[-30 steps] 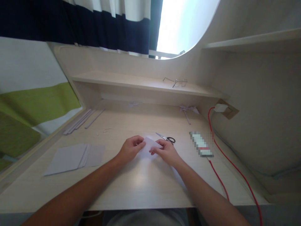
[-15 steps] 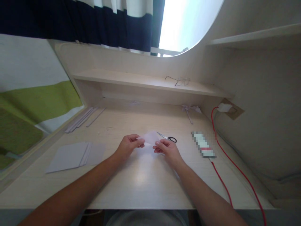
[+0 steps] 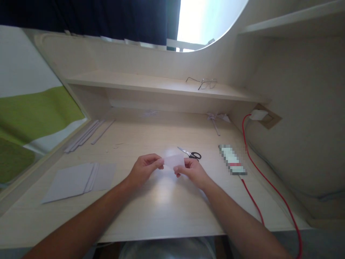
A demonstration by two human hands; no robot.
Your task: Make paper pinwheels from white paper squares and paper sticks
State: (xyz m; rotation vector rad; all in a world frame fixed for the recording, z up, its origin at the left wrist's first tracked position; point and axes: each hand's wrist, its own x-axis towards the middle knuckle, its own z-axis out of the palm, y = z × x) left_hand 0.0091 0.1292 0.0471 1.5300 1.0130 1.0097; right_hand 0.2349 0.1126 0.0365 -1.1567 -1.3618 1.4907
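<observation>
Folded paper piece held between both hands, just above the desk.

The paper piece (image 3: 174, 160) runs left to right, the left hand (image 3: 144, 168) pinching its left end and the right hand (image 3: 190, 171) its right, both equally near. Scissors (image 3: 190, 154) lie just beyond, a paper stack (image 3: 78, 180) well left. Against half a second ago, the piece sits flatter and narrower.

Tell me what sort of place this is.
Probably a home study desk by a curtained window: both hands hold a paper slip, with scissors nearby, paper sheets and glasses on the shelf.
</observation>
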